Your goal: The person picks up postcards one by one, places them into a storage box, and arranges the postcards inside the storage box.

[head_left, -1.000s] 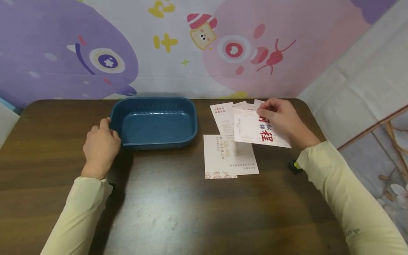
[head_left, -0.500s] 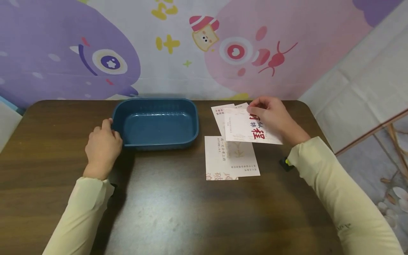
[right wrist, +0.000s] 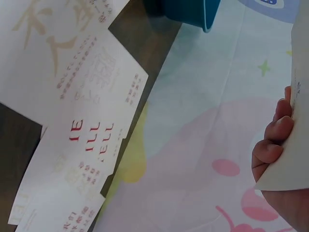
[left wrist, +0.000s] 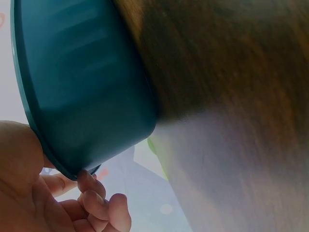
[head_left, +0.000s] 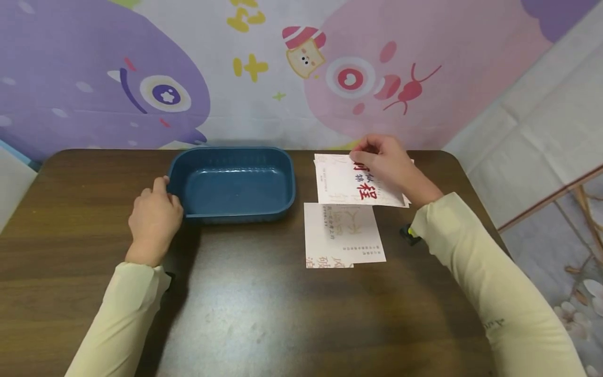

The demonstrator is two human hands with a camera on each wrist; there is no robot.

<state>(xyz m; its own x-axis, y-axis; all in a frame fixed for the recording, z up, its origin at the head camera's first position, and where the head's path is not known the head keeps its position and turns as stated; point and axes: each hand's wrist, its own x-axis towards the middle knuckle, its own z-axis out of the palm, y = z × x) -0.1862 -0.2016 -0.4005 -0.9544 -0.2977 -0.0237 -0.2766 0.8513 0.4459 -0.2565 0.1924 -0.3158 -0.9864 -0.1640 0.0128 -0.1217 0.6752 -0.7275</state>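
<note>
At the left end of a blue plastic basin point(head_left: 235, 217), my left hand point(head_left: 154, 222) grips the rim. The left wrist view shows the thumb side and fingers of that hand point(left wrist: 34, 193) around the rim of the tilted-looking basin point(left wrist: 87, 96). My right hand point(head_left: 388, 165) pinches a white paper card point(head_left: 336, 183) with large red and dark characters, held above other cards. In the right wrist view its curled fingers point(right wrist: 271, 150) show at the edge of the held card point(right wrist: 298, 154). Overlapping printed cards point(head_left: 315, 235) lie below it; some are hidden.
The dark wooden table point(head_left: 235, 309) bears the basin at the back, left of the cards. Behind it hangs a cloth with cartoon figures point(head_left: 264, 104). A pale panel point(head_left: 532, 136) borders the right side.
My right hand has moved left with the card, which now covers more of the cards at the back. The left hand stays on the basin's rim.
</note>
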